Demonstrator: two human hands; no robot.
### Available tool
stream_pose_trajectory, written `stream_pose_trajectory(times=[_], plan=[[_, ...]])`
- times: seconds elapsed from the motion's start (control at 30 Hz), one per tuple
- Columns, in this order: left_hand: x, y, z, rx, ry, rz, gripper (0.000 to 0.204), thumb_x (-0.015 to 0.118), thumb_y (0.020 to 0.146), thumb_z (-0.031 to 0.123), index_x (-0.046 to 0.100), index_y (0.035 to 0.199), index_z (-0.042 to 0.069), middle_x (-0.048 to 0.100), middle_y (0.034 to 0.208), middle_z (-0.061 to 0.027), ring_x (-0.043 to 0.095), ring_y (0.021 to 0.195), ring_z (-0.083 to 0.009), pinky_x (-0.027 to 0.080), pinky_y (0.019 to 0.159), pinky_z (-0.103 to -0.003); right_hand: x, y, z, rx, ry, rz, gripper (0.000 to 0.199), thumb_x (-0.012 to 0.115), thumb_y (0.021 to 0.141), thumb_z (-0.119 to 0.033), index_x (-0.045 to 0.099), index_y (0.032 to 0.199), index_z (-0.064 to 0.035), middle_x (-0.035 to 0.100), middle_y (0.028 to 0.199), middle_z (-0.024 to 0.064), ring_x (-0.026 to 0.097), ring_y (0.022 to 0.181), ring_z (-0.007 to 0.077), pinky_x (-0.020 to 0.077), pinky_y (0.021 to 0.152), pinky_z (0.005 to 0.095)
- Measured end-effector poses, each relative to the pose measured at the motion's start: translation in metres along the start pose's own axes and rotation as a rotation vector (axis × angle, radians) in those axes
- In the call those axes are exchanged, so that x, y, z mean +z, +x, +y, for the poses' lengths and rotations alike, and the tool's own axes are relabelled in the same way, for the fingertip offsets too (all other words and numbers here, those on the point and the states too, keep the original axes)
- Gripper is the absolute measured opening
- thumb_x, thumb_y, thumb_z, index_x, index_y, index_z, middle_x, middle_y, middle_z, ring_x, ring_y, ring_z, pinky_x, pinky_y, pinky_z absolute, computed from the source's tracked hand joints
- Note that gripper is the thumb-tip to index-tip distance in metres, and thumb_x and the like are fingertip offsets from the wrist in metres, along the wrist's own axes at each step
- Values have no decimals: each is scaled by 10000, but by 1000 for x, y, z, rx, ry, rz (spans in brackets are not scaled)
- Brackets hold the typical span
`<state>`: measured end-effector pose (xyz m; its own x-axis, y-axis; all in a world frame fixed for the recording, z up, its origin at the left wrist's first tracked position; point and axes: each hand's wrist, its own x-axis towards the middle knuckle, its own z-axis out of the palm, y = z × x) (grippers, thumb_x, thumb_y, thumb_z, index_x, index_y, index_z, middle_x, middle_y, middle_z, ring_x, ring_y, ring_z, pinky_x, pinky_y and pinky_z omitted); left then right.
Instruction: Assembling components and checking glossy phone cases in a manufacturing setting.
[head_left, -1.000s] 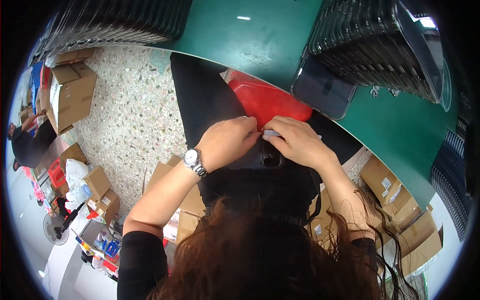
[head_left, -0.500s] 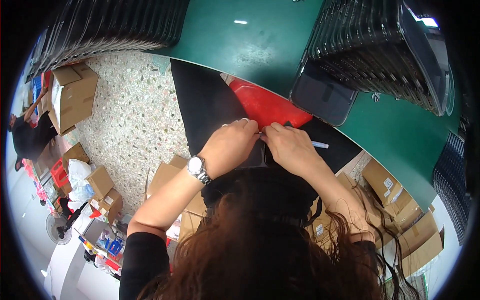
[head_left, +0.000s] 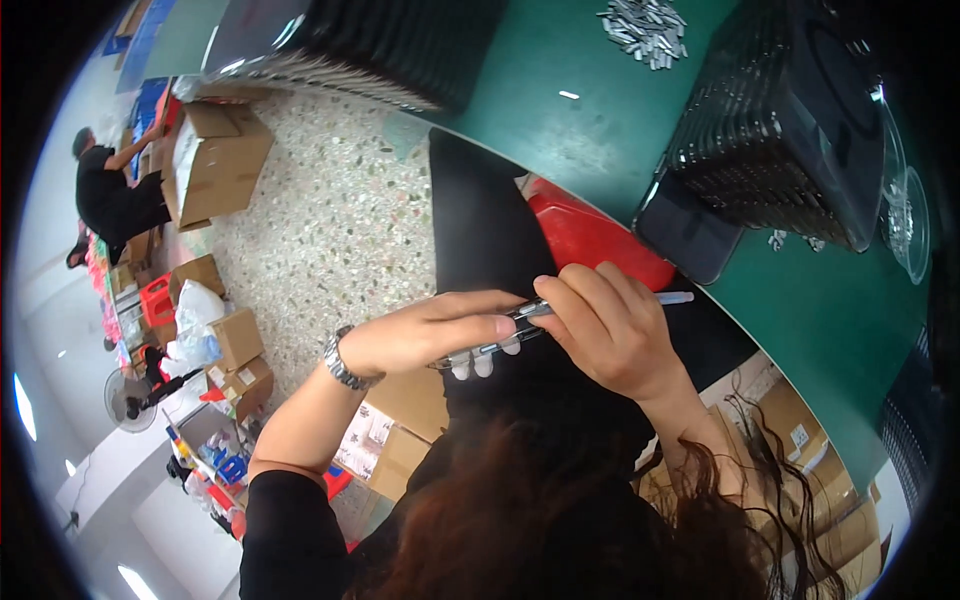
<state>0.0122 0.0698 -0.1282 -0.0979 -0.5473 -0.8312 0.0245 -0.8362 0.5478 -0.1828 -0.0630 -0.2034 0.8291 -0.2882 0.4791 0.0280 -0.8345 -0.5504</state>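
My left hand (head_left: pixel 430 332) is closed round a thin, dark, glossy-edged piece (head_left: pixel 522 318), seen almost edge-on above my lap. White coverings show on some of its fingertips under the piece. My right hand (head_left: pixel 618 335) is closed, with thumb and index finger at the right end of that piece. A pale, slim pen-like stick (head_left: pixel 676 297) sticks out from my right fist, pointing right. My fingers hide most of both things, so their exact kinds are unclear. A similar dark flat panel (head_left: pixel 690 225) with rounded corners lies at the edge of the green table (head_left: pixel 560 130).
Tall stacks of black glossy panels (head_left: pixel 780 130) stand on the table, more at the far left. A pile of small metal parts (head_left: pixel 645 30) and a clear dish (head_left: pixel 905 225) lie there too. Cartons (head_left: pixel 225 165) stand on the floor; a person (head_left: pixel 115 195) is beside them.
My hands have turned the dark piece from lying flat to nearly edge-on and raised it. My left hand has opened out along it. The view has shifted, showing the metal parts.
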Motion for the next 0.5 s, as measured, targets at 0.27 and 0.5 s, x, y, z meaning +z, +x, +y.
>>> stream_pose_trajectory(times=[0.27, 0.5], plan=[[22, -53, 8, 104, 173, 220, 675, 596, 1020, 461, 430, 1529, 49, 695, 1028, -147, 644, 881, -202, 508, 788, -337, -6, 22, -9, -163, 105, 97, 372, 727, 886, -181, 660, 1213, -16, 632, 1077, 88, 575, 742, 204, 494, 588, 324], [31, -101, 42, 160, 203, 522, 724, 645, 969, 381, 407, 1551, 22, 619, 1153, -100, 573, 1022, -162, 453, 932, -315, 4, 5, -5, 122, 415, 266, 429, 686, 946, -24, 598, 1366, 2, 675, 1223, 190, 712, 1031, 351, 598, 810, 402]])
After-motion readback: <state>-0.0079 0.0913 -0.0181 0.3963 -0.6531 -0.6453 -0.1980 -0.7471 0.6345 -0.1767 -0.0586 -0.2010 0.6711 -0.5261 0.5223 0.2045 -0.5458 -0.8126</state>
